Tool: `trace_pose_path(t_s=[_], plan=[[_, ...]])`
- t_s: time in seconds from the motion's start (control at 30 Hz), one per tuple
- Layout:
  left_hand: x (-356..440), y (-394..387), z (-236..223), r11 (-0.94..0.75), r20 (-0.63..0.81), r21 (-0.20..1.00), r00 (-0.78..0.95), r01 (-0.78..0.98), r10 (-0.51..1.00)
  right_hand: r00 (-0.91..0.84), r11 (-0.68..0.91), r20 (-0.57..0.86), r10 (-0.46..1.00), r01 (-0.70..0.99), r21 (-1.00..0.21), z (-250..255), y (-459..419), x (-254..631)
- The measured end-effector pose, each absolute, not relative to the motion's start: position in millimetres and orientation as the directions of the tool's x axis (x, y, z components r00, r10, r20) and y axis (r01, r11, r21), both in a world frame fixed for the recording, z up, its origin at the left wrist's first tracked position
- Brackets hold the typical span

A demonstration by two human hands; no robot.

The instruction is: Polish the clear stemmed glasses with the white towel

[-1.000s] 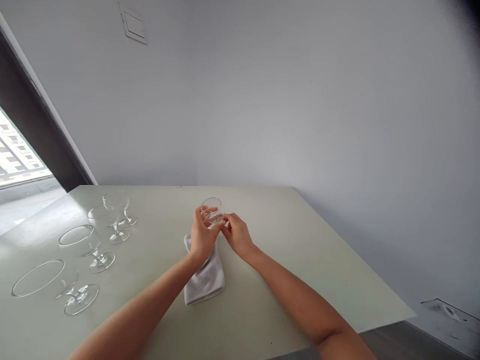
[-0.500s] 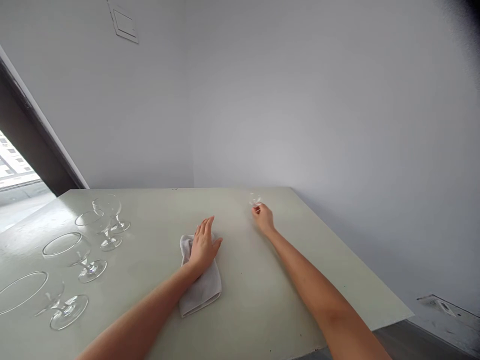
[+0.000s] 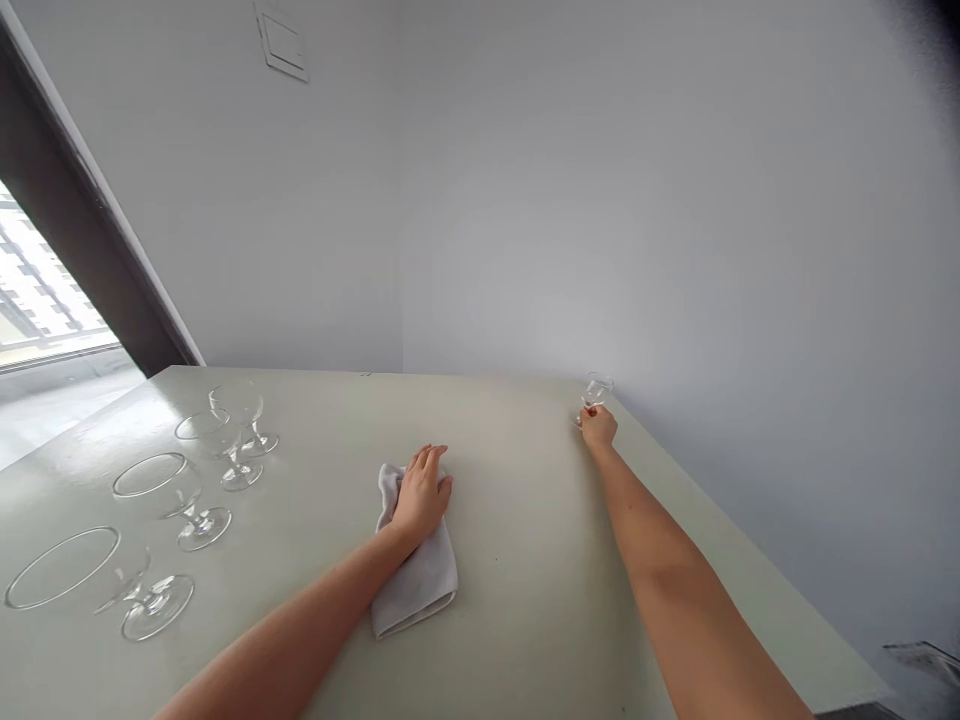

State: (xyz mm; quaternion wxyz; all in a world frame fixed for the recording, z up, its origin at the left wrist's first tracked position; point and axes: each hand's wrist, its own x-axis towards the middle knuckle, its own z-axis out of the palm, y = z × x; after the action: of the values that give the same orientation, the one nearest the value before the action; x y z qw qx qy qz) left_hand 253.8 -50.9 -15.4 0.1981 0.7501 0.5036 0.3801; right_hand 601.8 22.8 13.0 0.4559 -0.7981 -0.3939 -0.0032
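The right hand (image 3: 599, 426) pinches the lower part of a stemmed glass (image 3: 599, 384), held upright at the far right corner of the pale table (image 3: 525, 540); whether its foot bears on the surface cannot be told. The left hand (image 3: 422, 497), fingers loosely extended, lies palm down upon a folded grey cloth (image 3: 416, 590). Four clear goblets (image 3: 205, 529) stand in a row at left.

Behind the pale table (image 3: 525, 620), grey walls (image 3: 637, 200) meet in a corner, with a switch plate (image 3: 286, 42) high on the left one, a slanting dark frame (image 3: 79, 195) edging a bright window (image 3: 37, 280), and a blurred fitting (image 3: 926, 658) low at right.
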Motion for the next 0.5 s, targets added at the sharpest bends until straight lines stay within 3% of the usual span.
trace_pose_path(t_s=[0.2,0.3,0.4,0.5], plan=[[254,-54,-10,-0.339,0.331,0.831,0.099,0.441,0.938,0.738,-0.243,0.355,0.573,0.567,-0.787,18,10,589],[253,-60,-3,-0.288,0.302,0.893,0.013,0.347,0.953,0.637,-0.108,0.379,0.672,0.591,-0.799,18,-5,544],[248,-61,9,-0.334,0.372,0.907,-0.116,0.258,0.921,0.385,0.103,0.404,0.830,0.607,-0.788,16,-31,469],[232,-48,23,-0.415,0.453,0.892,-0.337,0.182,0.825,-0.113,0.429,0.436,0.893,0.508,-0.747,10,-68,393]])
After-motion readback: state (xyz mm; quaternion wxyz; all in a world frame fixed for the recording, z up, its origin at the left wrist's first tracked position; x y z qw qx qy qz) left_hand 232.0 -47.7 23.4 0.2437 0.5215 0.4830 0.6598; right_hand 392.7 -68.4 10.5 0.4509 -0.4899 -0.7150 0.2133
